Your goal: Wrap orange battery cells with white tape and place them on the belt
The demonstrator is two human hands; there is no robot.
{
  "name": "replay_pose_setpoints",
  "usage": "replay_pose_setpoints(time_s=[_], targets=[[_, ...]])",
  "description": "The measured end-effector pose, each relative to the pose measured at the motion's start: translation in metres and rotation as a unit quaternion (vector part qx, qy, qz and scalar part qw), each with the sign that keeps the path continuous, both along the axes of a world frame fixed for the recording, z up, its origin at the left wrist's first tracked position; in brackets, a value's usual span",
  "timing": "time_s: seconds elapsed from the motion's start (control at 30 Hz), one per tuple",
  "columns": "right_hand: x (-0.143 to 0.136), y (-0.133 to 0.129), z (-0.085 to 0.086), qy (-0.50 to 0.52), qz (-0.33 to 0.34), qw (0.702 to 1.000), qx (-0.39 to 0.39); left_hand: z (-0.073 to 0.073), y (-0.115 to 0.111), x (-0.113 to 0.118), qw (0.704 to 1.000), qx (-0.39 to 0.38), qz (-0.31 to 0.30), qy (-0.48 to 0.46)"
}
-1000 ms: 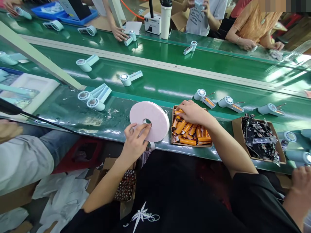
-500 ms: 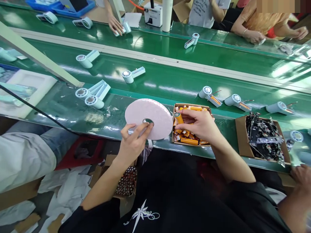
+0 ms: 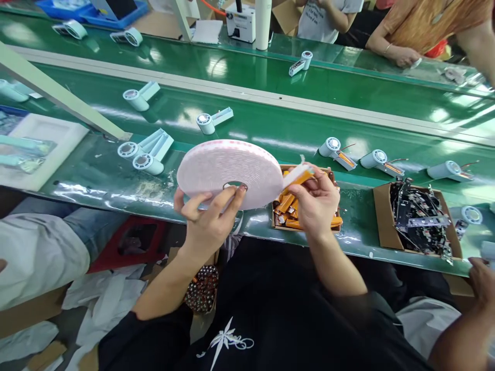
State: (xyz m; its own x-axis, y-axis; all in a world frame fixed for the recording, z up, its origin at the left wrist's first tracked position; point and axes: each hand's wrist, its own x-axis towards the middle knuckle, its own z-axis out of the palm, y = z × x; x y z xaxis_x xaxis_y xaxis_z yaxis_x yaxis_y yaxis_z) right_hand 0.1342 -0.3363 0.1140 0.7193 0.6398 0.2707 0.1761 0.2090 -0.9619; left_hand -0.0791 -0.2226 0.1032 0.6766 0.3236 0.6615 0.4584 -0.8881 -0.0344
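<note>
A large pale-pink roll of tape [image 3: 209, 165] is tilted up in front of me. My left hand [image 3: 212, 216] grips it from below, with fingertips at its central hole. Between the thumb and fingers of my right hand [image 3: 319, 203] is an orange cylindrical battery [image 3: 303, 176]. A white strip of tape [image 3: 293, 176] runs along the battery beside the roll's right edge. Just beneath, a cardboard box of orange batteries [image 3: 286, 203] sits on the bench, partly hidden by my right hand and the roll.
Light-blue housings [image 3: 149, 162] lie along the green conveyor [image 3: 263, 121]; some at right hold orange batteries with wires. A carton of black circuit parts [image 3: 419, 221] stands on the right. A slanted post [image 3: 65, 95] crosses at left. Another person's hand [image 3: 481, 281] is at lower right.
My right hand has raised the battery from the box to the roll's edge, where white tape now lies along it. The roll has tilted and shifted left. A co-worker's hand across the belt has gone.
</note>
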Motion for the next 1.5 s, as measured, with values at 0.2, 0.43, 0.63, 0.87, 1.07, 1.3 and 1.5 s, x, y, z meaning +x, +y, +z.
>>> replay_pose_setpoints(time_s=[0.2, 0.43, 0.63, 0.87, 1.07, 1.3, 1.5], targets=[[-0.025, 0.014, -0.011, 0.084, -0.048, 0.995, 0.037, -0.034, -0.048, 0.024, 0.994, -0.068, 0.015, -0.081], [0.106, -0.076, 0.053, -0.065, -0.191, 0.975, 0.093, -0.053, 0.000, -0.042, 0.971, -0.208, -0.040, 0.113], [0.108, -0.139, 0.006, 0.016, -0.234, 0.971, 0.053, -0.023, 0.147, 0.021, 0.941, -0.326, 0.021, 0.083], [0.100, -0.205, -0.034, 0.088, -0.247, 0.964, 0.055, -0.008, 0.253, 0.171, 0.918, -0.286, 0.173, 0.212], [0.126, -0.212, -0.020, 0.017, -0.282, 0.958, 0.045, -0.024, 0.224, 0.239, 0.918, -0.284, -0.024, 0.277], [0.198, -0.001, -0.001, -0.193, -0.065, 0.976, -0.081, -0.035, 0.170, 0.302, 0.872, -0.343, -0.158, 0.313], [0.214, 0.087, -0.027, -0.343, 0.077, 0.896, -0.269, -0.036, 0.162, 0.302, 0.885, -0.365, -0.111, 0.265]])
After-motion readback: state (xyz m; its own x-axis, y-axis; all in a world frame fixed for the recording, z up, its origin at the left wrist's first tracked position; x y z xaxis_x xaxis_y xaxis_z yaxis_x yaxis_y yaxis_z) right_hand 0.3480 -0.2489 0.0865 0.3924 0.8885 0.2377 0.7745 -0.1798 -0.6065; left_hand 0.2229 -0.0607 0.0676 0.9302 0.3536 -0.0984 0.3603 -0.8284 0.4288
